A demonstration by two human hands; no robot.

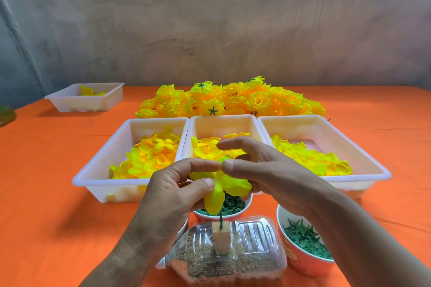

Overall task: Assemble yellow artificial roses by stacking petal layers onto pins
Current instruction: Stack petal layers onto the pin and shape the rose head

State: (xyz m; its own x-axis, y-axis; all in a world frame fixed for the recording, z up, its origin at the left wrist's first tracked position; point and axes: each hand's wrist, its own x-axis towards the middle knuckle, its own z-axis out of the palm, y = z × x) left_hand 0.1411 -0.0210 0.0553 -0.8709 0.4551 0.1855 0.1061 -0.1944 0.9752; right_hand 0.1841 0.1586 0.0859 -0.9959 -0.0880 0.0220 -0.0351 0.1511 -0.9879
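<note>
A yellow petal layer (231,184) sits at the top of a thin green pin (220,216), which stands upright in a tan block (221,239) on a clear sand-filled bottle (224,258). My left hand (172,196) pinches the layer's left side between thumb and forefinger. My right hand (263,170) holds the layer's right side, fingers curled over it, forefinger raised. Three white trays hold loose yellow petals: left (93,168), middle (224,121), right (373,165).
A heap of finished yellow roses (233,100) lies behind the trays. A bowl of green rings (233,207) and a bowl of green star calyxes (305,242) flank the bottle. A fourth white tray (86,102) stands far left on the orange tablecloth (46,193).
</note>
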